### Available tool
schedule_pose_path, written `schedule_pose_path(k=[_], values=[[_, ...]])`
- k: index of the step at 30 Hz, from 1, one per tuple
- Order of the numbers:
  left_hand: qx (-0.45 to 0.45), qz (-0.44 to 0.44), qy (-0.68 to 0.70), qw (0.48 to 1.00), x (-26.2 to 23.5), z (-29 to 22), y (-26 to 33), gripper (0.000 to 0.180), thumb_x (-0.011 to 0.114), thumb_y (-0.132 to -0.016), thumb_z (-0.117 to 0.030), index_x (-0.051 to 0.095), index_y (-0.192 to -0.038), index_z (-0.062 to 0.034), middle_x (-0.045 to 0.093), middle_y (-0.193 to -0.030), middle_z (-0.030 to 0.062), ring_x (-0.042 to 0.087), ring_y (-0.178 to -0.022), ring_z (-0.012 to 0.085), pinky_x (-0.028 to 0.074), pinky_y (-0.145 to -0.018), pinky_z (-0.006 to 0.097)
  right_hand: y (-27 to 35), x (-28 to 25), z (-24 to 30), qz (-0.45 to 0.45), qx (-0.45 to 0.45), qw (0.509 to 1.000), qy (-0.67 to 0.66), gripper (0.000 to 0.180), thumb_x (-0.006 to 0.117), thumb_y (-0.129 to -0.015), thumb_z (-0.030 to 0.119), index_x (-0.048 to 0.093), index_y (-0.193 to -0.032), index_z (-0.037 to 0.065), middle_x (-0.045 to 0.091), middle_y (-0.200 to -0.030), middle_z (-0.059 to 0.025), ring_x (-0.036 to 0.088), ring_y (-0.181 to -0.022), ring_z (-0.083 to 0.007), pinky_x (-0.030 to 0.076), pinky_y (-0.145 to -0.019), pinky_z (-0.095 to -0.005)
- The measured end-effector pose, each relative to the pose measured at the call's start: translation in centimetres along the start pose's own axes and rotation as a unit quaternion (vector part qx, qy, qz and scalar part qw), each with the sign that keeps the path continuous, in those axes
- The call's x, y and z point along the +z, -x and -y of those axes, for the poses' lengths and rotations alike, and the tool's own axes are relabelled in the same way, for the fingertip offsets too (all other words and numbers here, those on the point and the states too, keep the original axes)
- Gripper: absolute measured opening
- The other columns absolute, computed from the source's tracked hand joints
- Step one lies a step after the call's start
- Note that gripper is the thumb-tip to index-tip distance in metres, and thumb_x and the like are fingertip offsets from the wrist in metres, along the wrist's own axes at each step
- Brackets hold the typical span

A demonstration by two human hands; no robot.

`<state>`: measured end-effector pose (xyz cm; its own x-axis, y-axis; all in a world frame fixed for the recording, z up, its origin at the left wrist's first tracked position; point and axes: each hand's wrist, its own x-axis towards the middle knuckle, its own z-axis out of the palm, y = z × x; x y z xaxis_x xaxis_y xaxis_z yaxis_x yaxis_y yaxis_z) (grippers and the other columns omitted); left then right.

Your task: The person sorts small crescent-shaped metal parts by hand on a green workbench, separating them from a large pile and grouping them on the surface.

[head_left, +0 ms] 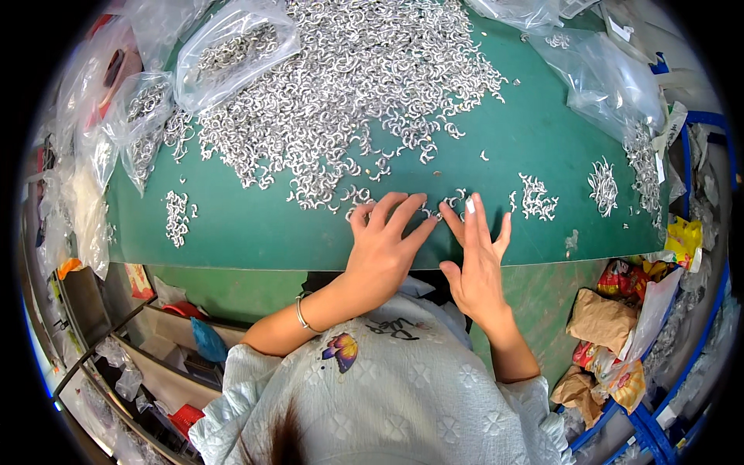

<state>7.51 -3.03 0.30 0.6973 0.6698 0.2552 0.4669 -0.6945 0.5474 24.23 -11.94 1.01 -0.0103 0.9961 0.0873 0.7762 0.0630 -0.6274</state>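
A large heap of small silver C-shaped metal pieces [333, 101] covers the far middle of the green tabletop [256, 232]. My left hand [384, 252], palm down, has its fingers apart and bent, with the tips at several pieces by the heap's near edge. Beside it my right hand [479, 267] is spread flat, a white wrap round one fingertip. A few loose pieces [460, 194] show between and just beyond the fingers of both hands. Whatever lies under the fingertips is hidden.
Small piles stand to the left [177, 219] and right [536, 198], with another pile [603, 188] farther right. Clear plastic bags [236, 54] with pieces lie at the back left; another bag [608, 81] is at the back right. Brown paper packages [601, 319] sit below the table's right edge.
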Motion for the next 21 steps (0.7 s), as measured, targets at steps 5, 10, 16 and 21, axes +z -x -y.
schedule_pose_path(k=[5,10,16,21], values=[[-0.003,0.011,-0.023,1.000,-0.3,0.3,0.0,0.042,0.067,-0.071,-0.002,0.069,-0.111,-0.0124,0.052,-0.131,0.0092,0.048,-0.116,0.0308,0.032,-0.091,0.046,1.9,-0.2,-0.5,-0.007,0.024,0.997,0.079,0.090,0.070,-0.080,0.027,0.021,-0.150,0.003,0.047,-0.148,-0.0043,0.023,-0.146,-0.0378,0.004,-0.105,-0.0748],[0.011,0.014,-0.020,1.000,-0.1,0.1,0.0,0.042,0.067,-0.071,-0.003,0.068,-0.112,-0.0092,0.050,-0.133,0.0101,0.045,-0.118,0.0306,0.031,-0.093,0.048,1.1,-0.1,0.5,0.032,0.028,0.997,0.064,0.087,0.071,-0.079,0.032,0.028,-0.149,0.004,0.047,-0.147,-0.0035,0.023,-0.145,-0.0374,0.007,-0.103,-0.0761],[0.006,0.019,-0.030,0.999,-0.1,0.1,-0.3,0.043,0.067,-0.071,-0.003,0.067,-0.113,-0.0090,0.050,-0.132,0.0106,0.046,-0.117,0.0308,0.032,-0.092,0.049,3.6,-0.4,-0.3,0.029,0.054,0.994,0.088,0.084,0.070,-0.080,0.033,0.030,-0.148,0.004,0.047,-0.147,-0.0026,0.021,-0.146,-0.0368,0.005,-0.103,-0.0758],[0.019,0.027,-0.019,0.999,0.6,-0.8,-0.6,0.044,0.067,-0.072,-0.003,0.066,-0.115,-0.0090,0.051,-0.130,0.0108,0.047,-0.116,0.0309,0.032,-0.091,0.048,5.3,-1.4,-1.5,0.001,0.104,0.984,0.148,0.078,0.063,-0.085,0.038,0.032,-0.147,0.003,0.044,-0.149,-0.0032,0.021,-0.146,-0.0390,0.002,-0.105,-0.0746]])
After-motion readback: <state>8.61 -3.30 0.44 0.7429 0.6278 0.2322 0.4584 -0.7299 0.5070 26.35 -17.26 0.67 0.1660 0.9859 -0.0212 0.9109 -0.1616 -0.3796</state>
